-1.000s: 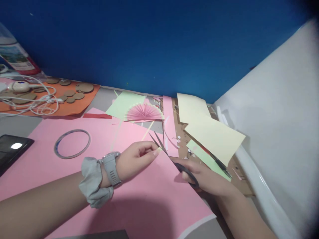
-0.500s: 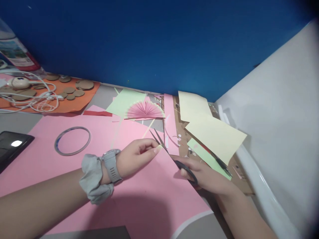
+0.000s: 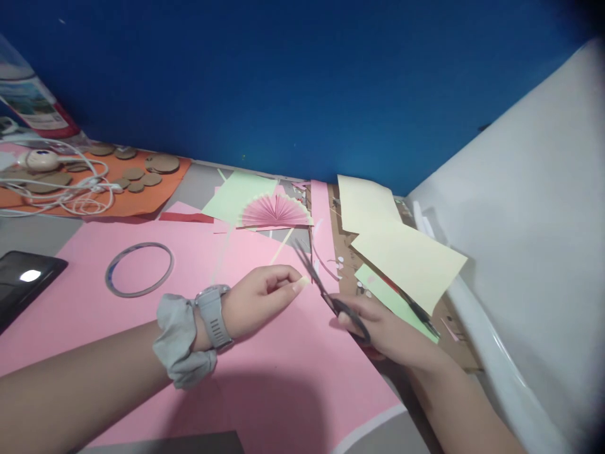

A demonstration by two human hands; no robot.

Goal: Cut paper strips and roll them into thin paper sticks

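My left hand (image 3: 265, 296) pinches a small pale yellow piece of paper (image 3: 305, 280) between thumb and fingers, above a big pink sheet (image 3: 265, 366). Black-handled scissors (image 3: 326, 293) are in my right hand (image 3: 378, 328), thumb and fingers in the loops. Their blades point up and away, close to the yellow piece and nearly together. Whether they touch it I cannot tell. Beyond both hands a folded pink paper fan (image 3: 275, 211) with a pale scalloped edge lies on light green paper (image 3: 236, 195).
A roll of tape (image 3: 139, 270) and a black phone (image 3: 28, 284) lie at left. Cardboard discs (image 3: 162, 164) and white cables (image 3: 89, 189) sit on orange paper (image 3: 155, 198). At right are cream sheets (image 3: 411, 258) and a dark pen-like tool (image 3: 416, 309). A blue wall (image 3: 283, 82) closes the back.
The scissor blades have come closer together and shifted slightly right, away from my left fingertips. My left hand has hardly moved and still pinches the yellow piece.
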